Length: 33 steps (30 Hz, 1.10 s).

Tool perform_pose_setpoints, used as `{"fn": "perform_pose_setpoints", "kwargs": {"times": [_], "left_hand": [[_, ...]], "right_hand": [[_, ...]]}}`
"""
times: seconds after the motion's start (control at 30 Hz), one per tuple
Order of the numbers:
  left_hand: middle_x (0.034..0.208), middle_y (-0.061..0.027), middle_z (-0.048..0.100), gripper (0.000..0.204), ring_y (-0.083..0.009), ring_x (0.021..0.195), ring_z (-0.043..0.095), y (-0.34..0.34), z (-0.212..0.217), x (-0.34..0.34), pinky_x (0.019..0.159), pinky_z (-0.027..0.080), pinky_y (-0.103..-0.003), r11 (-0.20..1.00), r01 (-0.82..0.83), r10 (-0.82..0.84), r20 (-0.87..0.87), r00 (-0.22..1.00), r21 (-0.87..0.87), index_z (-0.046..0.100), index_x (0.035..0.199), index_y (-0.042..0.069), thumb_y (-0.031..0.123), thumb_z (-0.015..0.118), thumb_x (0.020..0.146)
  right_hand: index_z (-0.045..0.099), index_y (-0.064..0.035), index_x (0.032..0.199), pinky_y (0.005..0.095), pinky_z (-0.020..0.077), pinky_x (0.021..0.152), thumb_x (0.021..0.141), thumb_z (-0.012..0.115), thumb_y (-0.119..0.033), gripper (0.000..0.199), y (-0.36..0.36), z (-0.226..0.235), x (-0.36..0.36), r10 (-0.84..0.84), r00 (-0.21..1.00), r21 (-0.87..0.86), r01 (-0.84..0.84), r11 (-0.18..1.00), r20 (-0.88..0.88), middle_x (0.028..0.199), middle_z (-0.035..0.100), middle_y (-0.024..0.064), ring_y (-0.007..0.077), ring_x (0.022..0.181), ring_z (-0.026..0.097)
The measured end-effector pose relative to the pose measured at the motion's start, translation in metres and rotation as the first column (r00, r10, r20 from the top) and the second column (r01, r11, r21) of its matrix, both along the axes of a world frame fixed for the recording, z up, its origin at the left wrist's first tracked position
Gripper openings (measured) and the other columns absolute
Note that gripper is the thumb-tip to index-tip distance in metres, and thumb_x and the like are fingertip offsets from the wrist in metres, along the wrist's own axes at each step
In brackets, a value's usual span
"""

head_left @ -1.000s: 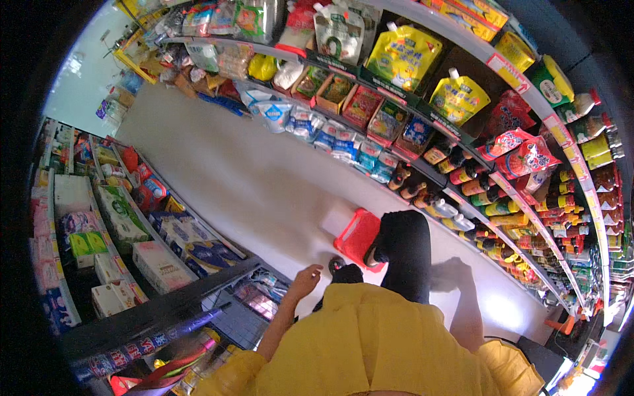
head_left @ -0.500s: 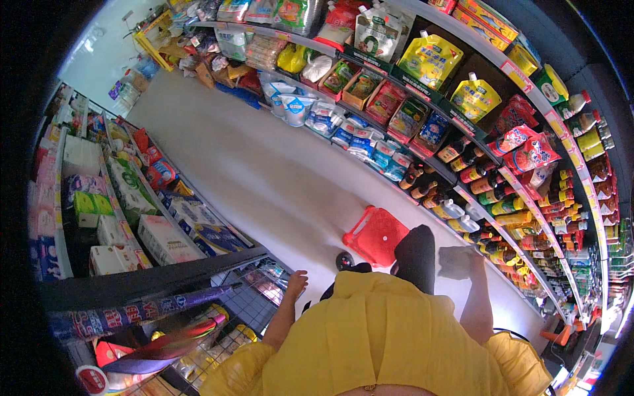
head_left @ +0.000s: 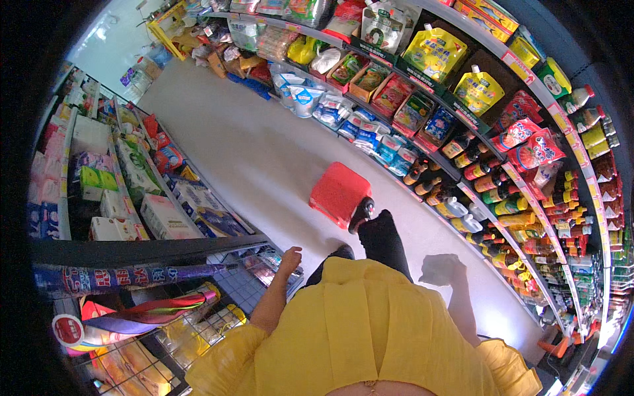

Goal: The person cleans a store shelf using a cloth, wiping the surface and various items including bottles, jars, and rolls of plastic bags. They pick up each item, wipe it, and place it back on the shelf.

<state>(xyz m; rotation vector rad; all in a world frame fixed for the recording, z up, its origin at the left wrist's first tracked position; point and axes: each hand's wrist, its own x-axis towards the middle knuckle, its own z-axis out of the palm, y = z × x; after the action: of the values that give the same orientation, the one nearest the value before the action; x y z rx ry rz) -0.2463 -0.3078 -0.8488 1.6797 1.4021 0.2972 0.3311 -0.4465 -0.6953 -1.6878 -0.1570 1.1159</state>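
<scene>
Both hands hang empty: the left hand loosely curled beside the wire rack, the right hand spread, blurred. The red basket sits on the floor just ahead; a stride could kick it.

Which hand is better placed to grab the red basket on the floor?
Right, probably. The right hand hangs free on the same side as the red basket, while the left hand sits by the wire rack on the opposite side. Neither touches it yet.
</scene>
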Motion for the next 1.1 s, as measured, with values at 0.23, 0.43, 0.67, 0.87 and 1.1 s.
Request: {"fn": "perform_pose_setpoints", "kwargs": {"times": [0.23, 0.43, 0.67, 0.87, 1.1], "left_hand": [[0.093, -0.0169, 0.062, 0.032, -0.0291, 0.081, 0.06, 0.005, 0.063, 0.024, 0.074, 0.048, -0.036, 0.9, -0.324, 0.321, -0.059, 0.945, -0.292, 0.06, 0.1, 0.005, 0.015, 0.052, 0.07], [0.089, -0.0167, 0.062, 0.033, -0.0303, 0.079, 0.06, -0.024, 0.028, -0.02, 0.073, 0.048, -0.036, 0.892, -0.356, 0.314, -0.187, 0.931, -0.278, 0.057, 0.104, 0.004, 0.013, 0.052, 0.072], [0.082, -0.0122, 0.06, 0.028, -0.0179, 0.069, 0.059, 0.017, 0.091, -0.016, 0.061, 0.048, -0.031, 0.719, -0.523, 0.607, 0.047, 0.793, -0.459, 0.057, 0.101, 0.001, 0.005, 0.051, 0.074], [0.077, -0.0122, 0.061, 0.031, -0.019, 0.068, 0.059, 0.065, 0.045, -0.038, 0.063, 0.047, -0.032, 0.835, -0.467, 0.505, 0.067, 0.861, -0.29, 0.056, 0.106, 0.002, 0.014, 0.051, 0.078], [0.08, -0.0113, 0.062, 0.032, -0.0196, 0.073, 0.06, 0.15, 0.079, -0.045, 0.067, 0.047, -0.031, 0.854, -0.369, 0.445, 0.149, 0.883, -0.367, 0.055, 0.109, 0.004, 0.014, 0.051, 0.078]], "right_hand": [[0.059, -0.0004, 0.1, 0.0361, 0.0518, 0.067, 0.076, 0.054, -0.004, 0.025, 0.038, -0.064, 0.001, 0.168, 0.984, -0.016, -0.169, 0.985, -0.062, 0.091, 0.061, 0.0108, 0.0223, 0.078, 0.061], [0.058, 0.0004, 0.103, 0.0339, 0.0503, 0.074, 0.075, 0.049, 0.001, 0.03, 0.118, -0.022, -0.04, 0.425, 0.901, 0.048, -0.43, 0.902, 0.081, 0.095, 0.06, 0.0114, 0.0229, 0.084, 0.06], [0.058, 0.0016, 0.101, 0.0327, 0.0498, 0.074, 0.072, 0.046, 0.002, 0.031, 0.189, -0.027, -0.057, 0.464, 0.882, -0.051, -0.462, 0.886, 0.082, 0.093, 0.06, 0.0098, 0.0201, 0.086, 0.059], [0.059, 0.0005, 0.101, 0.0318, 0.0496, 0.068, 0.077, 0.048, -0.004, 0.027, 0.236, -0.029, -0.068, 0.388, 0.921, -0.113, -0.39, 0.914, -0.044, 0.088, 0.061, 0.0087, 0.0196, 0.076, 0.059], [0.059, 0.0014, 0.1, 0.0318, 0.0483, 0.071, 0.075, 0.057, -0.012, 0.028, 0.277, -0.051, -0.07, 0.535, 0.84, -0.08, -0.53, 0.844, 0.089, 0.089, 0.06, 0.0084, 0.0171, 0.082, 0.058]]}}
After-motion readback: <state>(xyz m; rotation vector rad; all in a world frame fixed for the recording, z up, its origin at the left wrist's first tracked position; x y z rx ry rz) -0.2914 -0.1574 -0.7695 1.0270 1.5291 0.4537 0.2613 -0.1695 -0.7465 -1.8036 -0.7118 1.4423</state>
